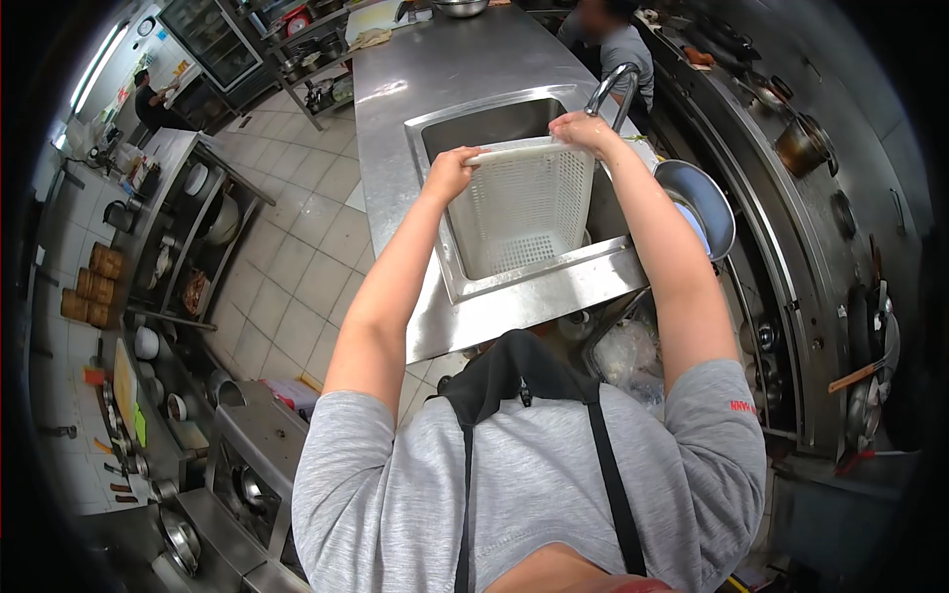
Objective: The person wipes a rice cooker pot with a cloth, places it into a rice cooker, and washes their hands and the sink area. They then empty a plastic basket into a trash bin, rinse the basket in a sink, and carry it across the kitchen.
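Note:
A white perforated plastic basket (511, 203) stands tilted in the stainless steel sink (436, 130), its open side facing me. My left hand (453, 176) is closed over the left end of the basket's upper rim. At the rim's right end, just below the curved metal faucet (615, 77), my right hand (585, 132) has its fingers bent on the basket edge. Wet spots show on the right hand. Whether water runs from the faucet I cannot tell. The inside of the basket shows only its holed walls and base.
A metal basin (698, 210) sits right of the sink. The steel counter (474, 59) stretches ahead, with a metal bowl (461, 7) at its far end. One person (625, 54) is beyond the faucet, another (153, 102) far left. A plastic bag (630, 354) lies below the sink.

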`<state>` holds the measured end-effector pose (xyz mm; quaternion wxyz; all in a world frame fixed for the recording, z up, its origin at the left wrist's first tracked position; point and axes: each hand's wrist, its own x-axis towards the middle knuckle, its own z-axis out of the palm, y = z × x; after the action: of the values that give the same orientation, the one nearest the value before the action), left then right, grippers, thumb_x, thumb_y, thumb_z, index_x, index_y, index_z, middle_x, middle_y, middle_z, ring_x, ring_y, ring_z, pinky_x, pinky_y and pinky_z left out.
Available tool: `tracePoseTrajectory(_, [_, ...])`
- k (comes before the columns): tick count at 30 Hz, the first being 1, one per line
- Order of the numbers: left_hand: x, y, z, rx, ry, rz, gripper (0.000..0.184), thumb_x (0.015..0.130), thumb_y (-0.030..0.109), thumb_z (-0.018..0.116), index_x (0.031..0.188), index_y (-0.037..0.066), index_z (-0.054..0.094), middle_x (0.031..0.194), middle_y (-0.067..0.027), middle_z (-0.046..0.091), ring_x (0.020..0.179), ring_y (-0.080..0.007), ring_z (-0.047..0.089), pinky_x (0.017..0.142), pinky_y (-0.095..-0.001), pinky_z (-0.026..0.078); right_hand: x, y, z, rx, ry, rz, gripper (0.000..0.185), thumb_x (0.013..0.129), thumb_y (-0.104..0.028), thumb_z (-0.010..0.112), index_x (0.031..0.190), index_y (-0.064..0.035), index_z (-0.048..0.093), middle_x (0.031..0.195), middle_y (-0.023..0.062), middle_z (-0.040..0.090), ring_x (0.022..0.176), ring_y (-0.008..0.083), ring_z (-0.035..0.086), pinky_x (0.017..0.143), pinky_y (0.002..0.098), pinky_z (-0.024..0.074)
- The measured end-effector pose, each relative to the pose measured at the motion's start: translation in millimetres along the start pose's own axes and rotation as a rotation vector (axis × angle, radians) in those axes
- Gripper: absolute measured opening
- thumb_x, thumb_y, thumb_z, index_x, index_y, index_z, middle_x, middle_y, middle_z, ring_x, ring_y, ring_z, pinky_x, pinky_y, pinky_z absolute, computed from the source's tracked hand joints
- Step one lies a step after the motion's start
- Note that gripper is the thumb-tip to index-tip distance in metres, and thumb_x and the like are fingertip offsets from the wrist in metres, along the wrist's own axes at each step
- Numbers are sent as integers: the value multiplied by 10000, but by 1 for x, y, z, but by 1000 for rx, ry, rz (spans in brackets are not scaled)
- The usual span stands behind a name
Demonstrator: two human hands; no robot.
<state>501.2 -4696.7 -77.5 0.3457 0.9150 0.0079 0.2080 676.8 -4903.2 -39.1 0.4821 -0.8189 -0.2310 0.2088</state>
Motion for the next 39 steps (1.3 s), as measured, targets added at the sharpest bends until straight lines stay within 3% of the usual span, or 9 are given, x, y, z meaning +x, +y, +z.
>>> tracePoseTrajectory(5, [3, -15, 6, 98, 69, -218, 255, 760, 145, 597, 1011, 104, 618, 939, -153, 614, 883, -292, 590, 769, -332, 450, -10, -8, 16, -716, 356, -227, 274, 736, -123, 457, 909, 15, 618, 967, 184, 603, 952, 311, 555, 857, 346, 421])
tracePoseTrajectory(6, [3, -16, 5, 96, 78, -240, 251, 756, 135, 588, 1003, 103, 621, 948, -155, 609, 891, -294, 585, 778, -338, 447, -12, -1, 22, -591, 468, -219, 314, 730, -126, 424, 924, 38, 608, 978, 215, 587, 978, 349, 534, 860, 370, 420])
tracePoseTrajectory(10, [-1, -19, 4, 129, 151, -220, 253, 755, 136, 589, 1002, 94, 621, 939, -155, 611, 883, -293, 587, 772, -337, 446, -10, 6, 26, -663, 111, 41, 313, 759, -89, 423, 959, 118, 547, 973, 265, 567, 918, 355, 572, 826, 368, 466])
tracePoseTrajectory(13, [-5, -27, 6, 104, 190, -173, 265, 758, 146, 599, 1016, 91, 616, 935, -152, 617, 878, -283, 594, 765, -324, 445, -9, 24, 45, 721, -17, 293, 283, 799, 5, 384, 1020, 169, 450, 972, 295, 536, 923, 378, 564, 825, 375, 496])
tracePoseTrajectory(16, [-8, -30, 8, 53, 211, -143, 273, 758, 145, 600, 1025, 92, 613, 945, -147, 619, 882, -261, 598, 769, -314, 440, -11, 27, 49, 1092, -199, 307, 273, 818, 73, 349, 1063, 193, 361, 1008, 312, 485, 932, 403, 548, 823, 385, 510])
tracePoseTrajectory(19, [-8, -36, 11, 19, 226, -150, 273, 761, 146, 599, 1028, 92, 613, 932, -137, 628, 866, -234, 604, 762, -306, 439, -12, 33, 52, 1043, -82, 338, 282, 828, 60, 369, 1075, 196, 348, 1089, 333, 428, 960, 411, 531, 832, 384, 502])
tracePoseTrajectory(28, [-8, -22, 9, -76, 257, -246, 260, 769, 166, 596, 1014, 83, 619, 886, -131, 641, 830, -215, 613, 734, -296, 444, -24, 23, 36, 918, -399, 287, 338, 876, -19, 370, 1161, 157, 322, 1138, 296, 429, 1067, 360, 482, 895, 373, 460])
tracePoseTrajectory(34, [-3, -3, 0, -100, 236, -272, 254, 753, 134, 575, 999, 95, 626, 891, -143, 631, 842, -256, 606, 743, -314, 449, -15, 23, 34, 543, -71, 69, 297, 847, -59, 449, 1121, 53, 477, 1088, 231, 488, 896, 214, 563, 731, 280, 489])
tracePoseTrajectory(39, [4, 37, -14, 100, 203, -253, 247, 751, 122, 558, 986, 97, 629, 887, -155, 624, 829, -287, 602, 740, -337, 450, -11, 7, 26, 110, 104, 205, 256, 793, -133, 526, 1019, -14, 555, 921, 139, 542, 697, 175, 538, 580, 267, 460])
